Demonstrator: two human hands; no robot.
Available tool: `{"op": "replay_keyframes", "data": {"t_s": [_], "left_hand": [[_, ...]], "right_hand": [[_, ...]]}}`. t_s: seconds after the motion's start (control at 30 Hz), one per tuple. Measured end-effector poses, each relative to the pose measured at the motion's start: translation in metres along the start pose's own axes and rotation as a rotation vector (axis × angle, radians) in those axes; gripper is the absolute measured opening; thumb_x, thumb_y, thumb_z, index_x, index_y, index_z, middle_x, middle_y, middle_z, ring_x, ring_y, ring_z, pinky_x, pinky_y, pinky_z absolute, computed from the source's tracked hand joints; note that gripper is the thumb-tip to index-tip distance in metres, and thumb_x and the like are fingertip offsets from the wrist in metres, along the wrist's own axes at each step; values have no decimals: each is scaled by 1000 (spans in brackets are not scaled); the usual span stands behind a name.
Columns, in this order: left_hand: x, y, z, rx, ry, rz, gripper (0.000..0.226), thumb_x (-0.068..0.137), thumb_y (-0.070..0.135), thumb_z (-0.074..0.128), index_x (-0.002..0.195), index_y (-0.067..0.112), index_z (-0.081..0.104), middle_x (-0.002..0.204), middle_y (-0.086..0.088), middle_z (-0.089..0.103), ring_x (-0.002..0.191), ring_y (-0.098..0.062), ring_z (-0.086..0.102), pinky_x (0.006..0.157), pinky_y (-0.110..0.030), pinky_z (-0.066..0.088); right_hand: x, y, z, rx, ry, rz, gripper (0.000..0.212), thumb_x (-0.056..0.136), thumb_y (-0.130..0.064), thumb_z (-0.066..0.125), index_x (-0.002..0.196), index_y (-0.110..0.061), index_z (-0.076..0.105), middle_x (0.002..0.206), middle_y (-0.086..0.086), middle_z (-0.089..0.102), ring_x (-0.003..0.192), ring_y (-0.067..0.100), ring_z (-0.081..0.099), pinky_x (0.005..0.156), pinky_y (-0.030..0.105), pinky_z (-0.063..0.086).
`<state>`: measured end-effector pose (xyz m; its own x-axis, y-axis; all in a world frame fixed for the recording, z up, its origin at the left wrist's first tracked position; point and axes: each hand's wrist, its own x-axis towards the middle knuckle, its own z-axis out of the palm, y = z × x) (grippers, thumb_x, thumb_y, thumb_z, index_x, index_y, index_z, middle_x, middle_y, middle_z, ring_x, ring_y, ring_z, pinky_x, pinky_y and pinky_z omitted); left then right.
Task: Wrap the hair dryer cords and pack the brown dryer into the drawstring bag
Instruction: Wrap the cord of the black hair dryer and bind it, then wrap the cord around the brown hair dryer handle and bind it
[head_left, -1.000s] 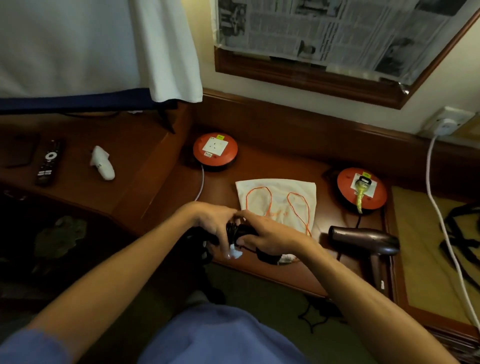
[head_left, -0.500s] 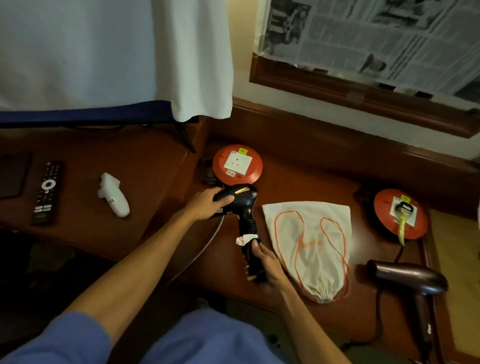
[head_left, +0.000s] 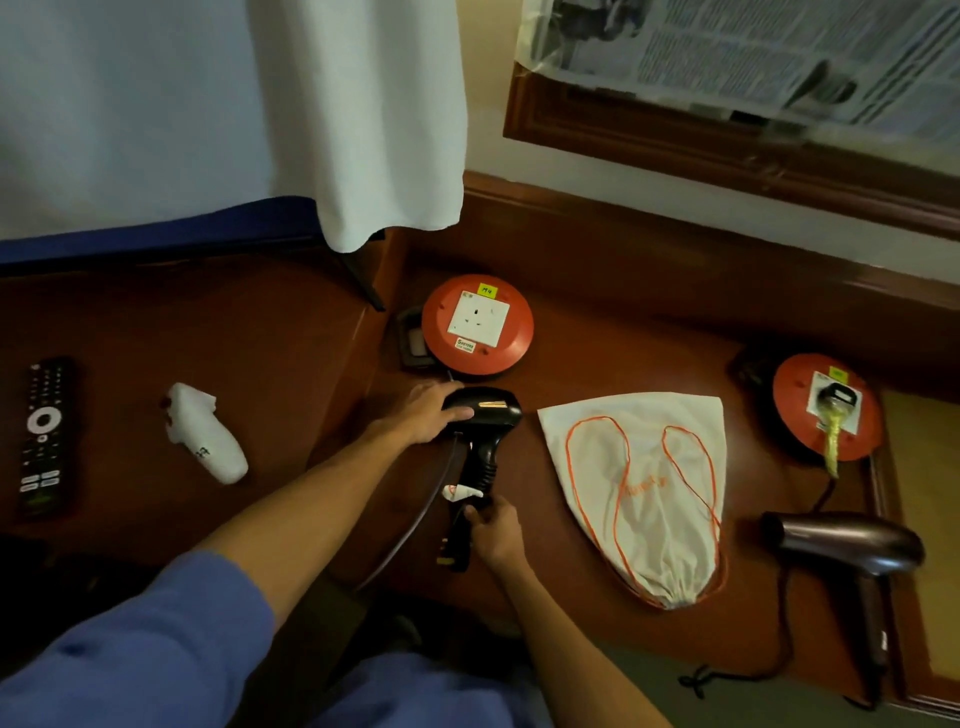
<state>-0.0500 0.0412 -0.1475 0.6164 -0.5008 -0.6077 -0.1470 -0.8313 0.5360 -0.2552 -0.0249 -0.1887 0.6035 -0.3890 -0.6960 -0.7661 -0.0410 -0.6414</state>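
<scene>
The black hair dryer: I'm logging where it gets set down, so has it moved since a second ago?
Yes. The black hair dryer went from the desk's front edge, before the drawstring bag, leftward and back, beside the left orange reel.

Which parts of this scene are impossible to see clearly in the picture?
Head view only:
- Black hair dryer nozzle: covered by the left hand.
- Its plug: partly hidden by the right hand.
- Drawstring bag print: too faint to read.
- Brown hair dryer cord: runs off the desk edge.
- Newspaper: blurred, cut off by the frame.
</scene>
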Motion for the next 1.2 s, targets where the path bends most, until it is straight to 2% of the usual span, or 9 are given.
{"op": "replay_keyframes", "data": {"t_s": [0.2, 0.37, 0.43, 0.57, 0.7, 0.8, 0.93, 1.07, 1.2], "left_hand": [[-2, 21, 0, 375, 113, 58, 59, 99, 43, 64, 149, 16, 48, 146, -11, 55, 139, -31, 48, 122, -47, 28], [-34, 66, 34, 418, 338, 238, 43, 96, 24, 62, 137, 13, 57, 134, -10, 57, 127, -30, 50, 110, -43, 39], [-46, 88, 66, 399, 272, 297, 37, 97, 24, 57, 132, 12, 60, 131, -11, 58, 125, -31, 51, 106, -44, 41], [-59, 123, 143, 434, 22, 324, 43, 98, 26, 52, 139, 12, 55, 139, -16, 54, 131, -37, 49, 108, -46, 41], [-60, 154, 219, 437, -178, 195, 72, 106, 48, 39, 165, 17, 10, 166, -26, 18, 152, -48, 19, 123, -54, 18], [-57, 164, 262, 457, -180, 30, 85, 106, 60, 32, 164, 17, -12, 170, -25, -11, 156, -49, -9, 126, -57, -2], [-43, 163, 273, 480, -37, -72, 94, 101, 69, 30, 162, 18, -20, 167, -21, -26, 155, -42, -24, 126, -52, -13], [-15, 162, 244, 494, 58, -123, 97, 99, 65, 45, 164, 21, -12, 170, -20, -19, 156, -41, -22, 127, -53, -9], [3, 163, 221, 508, 31, -163, 99, 97, 60, 55, 165, 22, -6, 171, -19, -13, 157, -41, -17, 127, -54, -5]], "right_hand": [[12, 0, -12, -298, -12, -90, 7, 93, -7, 57, 87, -6, 61, 92, 13, 64, 88, 34, 64, 63, 30, 49], [5, 16, -86, -279, 171, -159, 33, 91, -9, 61, 122, -1, 65, 121, 16, 67, 108, 32, 64, 89, 32, 48], [1, 30, -127, -285, 292, -154, 37, 91, -8, 58, 128, -3, 63, 129, 16, 64, 115, 32, 61, 97, 38, 49], [-4, 69, -210, -623, 411, -107, 47, 93, -13, 58, 141, -14, 55, 147, 12, 52, 132, 34, 48, 106, 45, 47], [-13, 113, -267, -776, 174, -23, 58, 98, -24, 55, 152, -18, 38, 159, 10, 38, 140, 32, 43, 110, 42, 44], [-16, 135, -282, -796, -23, -10, 61, 102, -30, 50, 158, -20, 28, 166, 10, 25, 148, 33, 33, 117, 41, 36], [-2, 129, -290, -837, -53, -43, 62, 103, -41, 43, 160, -29, 21, 169, 4, 14, 153, 31, 19, 120, 51, 24], [27, 111, -307, -831, -77, -108, 60, 104, -44, 41, 158, -27, 24, 167, 6, 17, 151, 33, 23, 120, 56, 25], [39, 101, -314, -838, -70, -159, 56, 104, -42, 42, 155, -24, 29, 166, 1, 21, 150, 31, 22, 120, 53, 24]]}}
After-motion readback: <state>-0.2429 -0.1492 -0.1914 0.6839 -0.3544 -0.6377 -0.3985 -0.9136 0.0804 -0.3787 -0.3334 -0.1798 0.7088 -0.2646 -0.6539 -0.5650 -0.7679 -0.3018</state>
